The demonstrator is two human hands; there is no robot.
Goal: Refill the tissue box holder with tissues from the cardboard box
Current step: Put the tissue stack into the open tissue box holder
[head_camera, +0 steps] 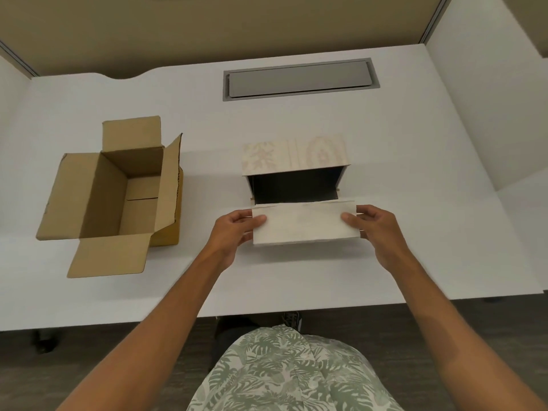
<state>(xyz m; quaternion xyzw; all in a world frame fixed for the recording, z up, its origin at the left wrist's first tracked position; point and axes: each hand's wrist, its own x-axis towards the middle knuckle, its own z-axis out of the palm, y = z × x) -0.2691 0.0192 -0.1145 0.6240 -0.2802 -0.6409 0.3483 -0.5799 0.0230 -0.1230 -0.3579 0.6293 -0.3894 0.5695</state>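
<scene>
The tissue box holder (296,155), pale with a leaf and wood-grain pattern, stands at the middle of the white desk with its dark inside open towards me. Both hands hold a flat pale wood-grain panel (302,223) at the near edge of that opening. My left hand (234,229) pinches its left end and my right hand (376,229) pinches its right end. I cannot tell whether the panel is hinged to the holder or loose. The brown cardboard box (98,188) sits to the left with its flaps spread; no tissues show inside it.
A grey cable hatch (299,80) is set into the white desk (385,277) behind the holder. Partition walls close the desk at the back and right. The desk's near edge runs just in front of my torso.
</scene>
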